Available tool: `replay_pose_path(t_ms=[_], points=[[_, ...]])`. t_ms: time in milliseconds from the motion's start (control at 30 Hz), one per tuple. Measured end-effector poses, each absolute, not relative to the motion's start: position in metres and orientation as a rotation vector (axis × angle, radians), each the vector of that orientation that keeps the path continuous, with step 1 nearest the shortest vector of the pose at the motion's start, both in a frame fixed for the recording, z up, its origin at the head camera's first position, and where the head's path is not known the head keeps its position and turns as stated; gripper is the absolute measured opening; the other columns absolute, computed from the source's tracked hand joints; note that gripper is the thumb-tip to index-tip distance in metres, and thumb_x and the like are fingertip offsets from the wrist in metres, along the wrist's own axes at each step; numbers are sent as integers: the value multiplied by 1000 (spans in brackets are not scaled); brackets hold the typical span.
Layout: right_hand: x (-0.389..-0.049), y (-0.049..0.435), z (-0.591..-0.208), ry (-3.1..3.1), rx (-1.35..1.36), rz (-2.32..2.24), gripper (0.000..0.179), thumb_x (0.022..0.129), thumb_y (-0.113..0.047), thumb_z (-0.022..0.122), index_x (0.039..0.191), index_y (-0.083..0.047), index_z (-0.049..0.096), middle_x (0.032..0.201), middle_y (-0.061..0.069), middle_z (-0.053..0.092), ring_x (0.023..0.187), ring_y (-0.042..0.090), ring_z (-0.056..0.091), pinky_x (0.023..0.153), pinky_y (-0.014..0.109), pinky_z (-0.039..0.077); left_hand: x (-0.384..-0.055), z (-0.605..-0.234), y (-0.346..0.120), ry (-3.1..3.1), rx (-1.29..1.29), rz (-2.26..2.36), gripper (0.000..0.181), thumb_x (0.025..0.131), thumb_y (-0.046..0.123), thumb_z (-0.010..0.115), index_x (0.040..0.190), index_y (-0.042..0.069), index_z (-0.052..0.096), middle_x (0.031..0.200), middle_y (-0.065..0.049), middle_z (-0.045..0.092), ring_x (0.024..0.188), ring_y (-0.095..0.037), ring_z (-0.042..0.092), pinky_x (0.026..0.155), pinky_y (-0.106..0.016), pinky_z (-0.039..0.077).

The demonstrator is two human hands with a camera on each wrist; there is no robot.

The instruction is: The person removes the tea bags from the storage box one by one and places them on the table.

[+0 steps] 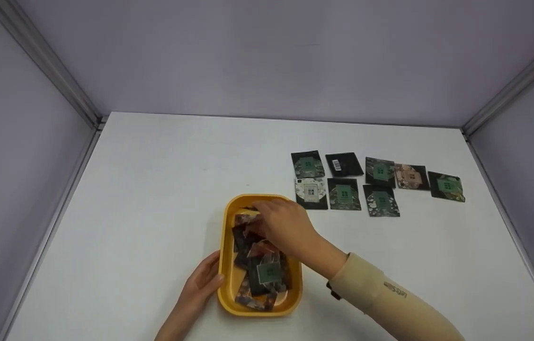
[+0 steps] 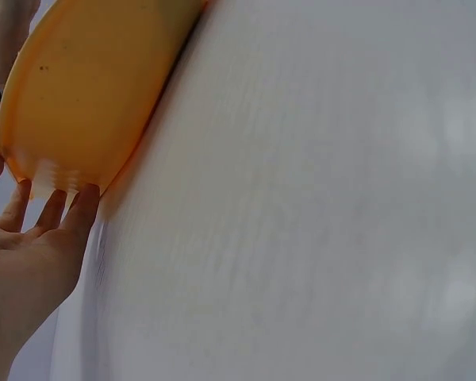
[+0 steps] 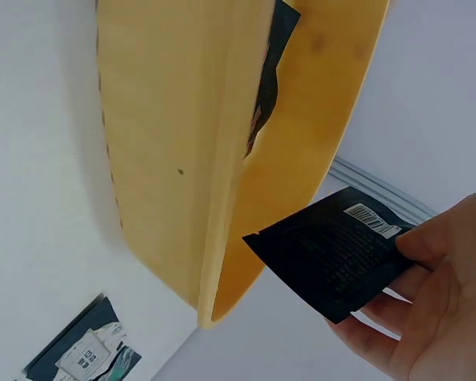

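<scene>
A yellow plastic tray point(image 1: 260, 312) holds a jumble of small flat printed sachets point(image 1: 269, 273). My left hand point(image 1: 200, 282) holds the tray's left side; in the left wrist view its fingertips press the outer wall and the thumb is at the rim. Over the tray's far end, my right hand point(image 1: 288, 225) pinches a sachet. The right wrist view shows this black sachet point(image 3: 329, 246) between thumb and fingers, its barcode side facing the camera, beside the tray wall point(image 3: 159, 119).
To the right of the tray, several sachets lie flat on the white table point(image 1: 153, 189) in two rough rows. One black sachet point(image 1: 344, 164) there shows its barcode side; a brown one point(image 1: 412, 177) is farther right. Grey walls stand around the table.
</scene>
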State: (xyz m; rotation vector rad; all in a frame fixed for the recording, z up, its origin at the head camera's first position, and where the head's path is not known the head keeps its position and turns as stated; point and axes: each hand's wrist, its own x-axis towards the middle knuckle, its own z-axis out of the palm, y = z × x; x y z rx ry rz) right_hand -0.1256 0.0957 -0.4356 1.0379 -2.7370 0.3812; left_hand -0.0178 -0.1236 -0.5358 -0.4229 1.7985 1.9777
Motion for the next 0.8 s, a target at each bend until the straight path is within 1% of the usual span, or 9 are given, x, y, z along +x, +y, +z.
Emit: replay_pose_path(t_ms=[100,200,267,333,467,633,800], points=[[-122,109,-433,-2656,1029,403,35,88,-9,71,122,-5,66,109,7,73,98,24,69,78,40,60,-18,-536,-124,1799,-400,1987,75,93,43,67,153,12,34,160,-12,30,147,-32,26,116,-47,30],[-119,122,-432,-2576,1018,407,34,90,-3,66,125,-6,65,108,6,73,97,22,69,77,38,59,-18,-536,-125,1796,-361,2013,73,96,38,65,154,9,32,160,-14,28,147,-32,25,115,-44,31],[-117,132,-431,-2544,1004,416,34,93,-3,64,126,-6,65,109,6,73,97,22,69,79,39,59,-18,-537,-126,1789,-341,2027,72,97,35,64,154,7,31,160,-14,27,147,-32,25,115,-42,31],[-116,142,-431,-2527,977,431,33,94,-3,64,127,-6,64,110,6,73,97,22,69,82,40,59,-18,-537,-126,1790,-340,2024,72,97,35,64,154,8,31,160,-14,28,147,-32,25,115,-42,32],[-115,164,-432,-2492,910,462,34,94,-2,64,127,-7,65,115,7,72,99,25,69,85,43,58,-18,-536,-126,1796,-347,2014,72,97,36,65,154,8,32,160,-14,28,147,-32,26,116,-43,31],[-115,194,-438,-2458,841,481,35,95,-2,59,129,-9,65,115,7,72,100,27,69,85,46,58,-18,-535,-126,1805,-380,2001,73,96,37,66,154,8,33,160,-15,28,147,-33,26,116,-45,30],[-115,227,-448,-2476,751,475,36,95,-1,58,128,-9,66,112,10,72,98,29,69,81,49,58,-18,-536,-126,1784,-388,1999,75,95,40,66,154,10,32,160,-13,28,147,-31,25,116,-45,29]])
